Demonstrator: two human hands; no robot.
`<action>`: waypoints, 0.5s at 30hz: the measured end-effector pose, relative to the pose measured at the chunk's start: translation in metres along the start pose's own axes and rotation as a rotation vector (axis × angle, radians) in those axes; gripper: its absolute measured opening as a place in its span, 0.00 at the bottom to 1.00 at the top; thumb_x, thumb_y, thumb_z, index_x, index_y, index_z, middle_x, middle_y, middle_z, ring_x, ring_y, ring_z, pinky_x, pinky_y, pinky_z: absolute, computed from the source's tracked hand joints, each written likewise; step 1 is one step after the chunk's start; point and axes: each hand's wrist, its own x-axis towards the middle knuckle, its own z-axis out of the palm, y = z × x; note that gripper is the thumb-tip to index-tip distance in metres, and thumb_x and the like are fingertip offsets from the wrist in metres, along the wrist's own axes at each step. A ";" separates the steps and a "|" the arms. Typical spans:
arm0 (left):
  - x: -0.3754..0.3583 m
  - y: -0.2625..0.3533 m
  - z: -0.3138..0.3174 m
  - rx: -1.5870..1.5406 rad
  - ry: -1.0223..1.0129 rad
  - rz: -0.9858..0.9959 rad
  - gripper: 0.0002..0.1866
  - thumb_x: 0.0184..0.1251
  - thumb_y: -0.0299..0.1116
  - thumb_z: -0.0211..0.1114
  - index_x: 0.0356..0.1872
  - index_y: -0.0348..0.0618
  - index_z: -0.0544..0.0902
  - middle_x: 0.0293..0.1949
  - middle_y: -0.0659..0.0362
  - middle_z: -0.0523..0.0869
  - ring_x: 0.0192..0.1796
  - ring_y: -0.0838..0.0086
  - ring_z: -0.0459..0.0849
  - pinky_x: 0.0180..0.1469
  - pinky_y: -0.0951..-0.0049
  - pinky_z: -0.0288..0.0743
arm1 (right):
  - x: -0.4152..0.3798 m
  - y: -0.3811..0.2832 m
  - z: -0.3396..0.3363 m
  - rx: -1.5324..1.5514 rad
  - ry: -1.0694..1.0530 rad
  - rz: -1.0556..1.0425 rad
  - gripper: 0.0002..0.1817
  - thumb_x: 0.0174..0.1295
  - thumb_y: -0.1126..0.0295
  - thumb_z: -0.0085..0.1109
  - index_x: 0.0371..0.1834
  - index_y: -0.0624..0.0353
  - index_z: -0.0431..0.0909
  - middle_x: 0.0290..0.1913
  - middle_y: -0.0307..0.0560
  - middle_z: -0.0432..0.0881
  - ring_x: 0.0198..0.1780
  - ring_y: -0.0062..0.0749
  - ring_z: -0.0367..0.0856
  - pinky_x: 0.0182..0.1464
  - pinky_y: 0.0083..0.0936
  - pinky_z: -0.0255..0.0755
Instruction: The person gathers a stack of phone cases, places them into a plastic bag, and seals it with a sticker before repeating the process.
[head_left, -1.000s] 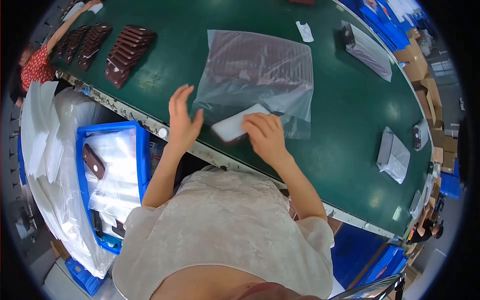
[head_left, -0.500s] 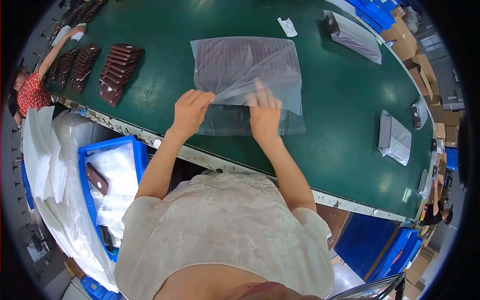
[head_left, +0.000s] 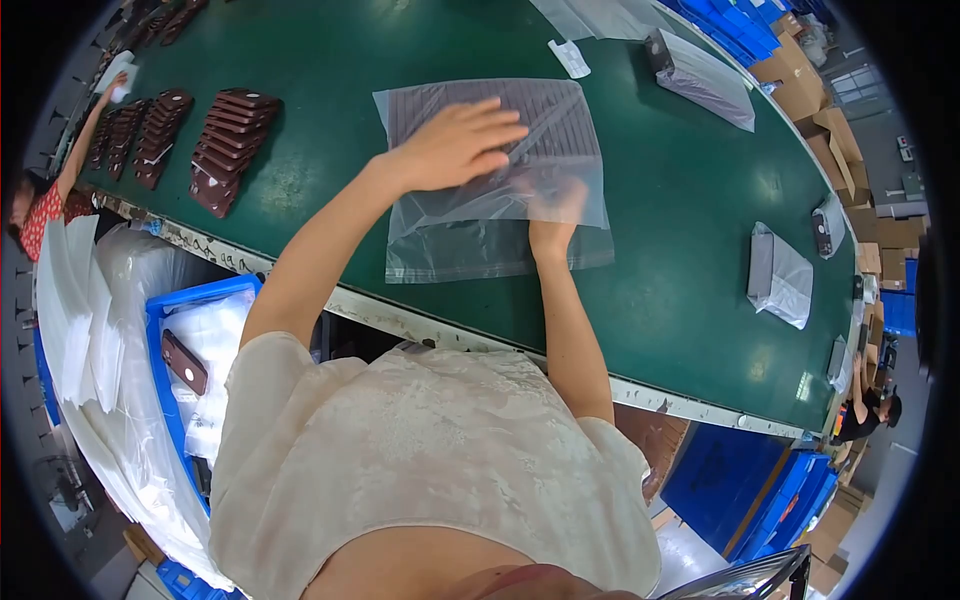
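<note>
On the green table lies a translucent plastic bag [head_left: 470, 250] with a row of dark brown pieces [head_left: 430, 105] inside, which look like phone cases. My left hand [head_left: 455, 145] rests over the upper part of the bag, its fingers spread and nothing in them. Lower right, my right hand [head_left: 556, 205] is at the bag's mouth, its fingers partly beneath the film. Motion and the film smear those fingers, so their grip is unclear.
Fanned rows of brown phone cases [head_left: 232, 150] lie at left, near a person in red [head_left: 42, 220]. Filled bags [head_left: 700, 80] stand at right. A white paper slip [head_left: 570, 58] lies beyond my bag. A blue crate [head_left: 155, 340] sits below the table's edge.
My left hand has let go of the bag's near edge and moved up and right, spreading flat over the bag. My right hand has shifted slightly right.
</note>
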 end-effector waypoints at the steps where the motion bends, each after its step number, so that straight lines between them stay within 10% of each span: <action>1: -0.001 0.001 0.008 -0.003 0.000 0.008 0.22 0.78 0.47 0.54 0.68 0.55 0.75 0.70 0.57 0.74 0.74 0.59 0.68 0.74 0.54 0.60 | 0.006 -0.013 -0.005 -0.072 -0.095 0.042 0.28 0.54 0.72 0.76 0.57 0.64 0.73 0.53 0.52 0.77 0.55 0.42 0.77 0.59 0.37 0.71; 7: -0.015 0.025 0.023 0.248 -0.155 0.058 0.29 0.78 0.51 0.53 0.77 0.63 0.65 0.78 0.59 0.61 0.80 0.62 0.56 0.79 0.49 0.47 | 0.000 0.026 -0.008 -0.311 0.008 -0.031 0.31 0.57 0.68 0.75 0.60 0.66 0.70 0.53 0.51 0.77 0.53 0.41 0.77 0.58 0.35 0.73; 15: -0.032 0.040 0.050 0.676 -0.074 0.221 0.30 0.74 0.42 0.53 0.77 0.54 0.64 0.80 0.61 0.58 0.82 0.69 0.52 0.82 0.56 0.43 | -0.016 0.049 -0.051 0.708 0.149 0.307 0.29 0.65 0.73 0.66 0.66 0.68 0.65 0.59 0.52 0.76 0.59 0.36 0.77 0.62 0.29 0.72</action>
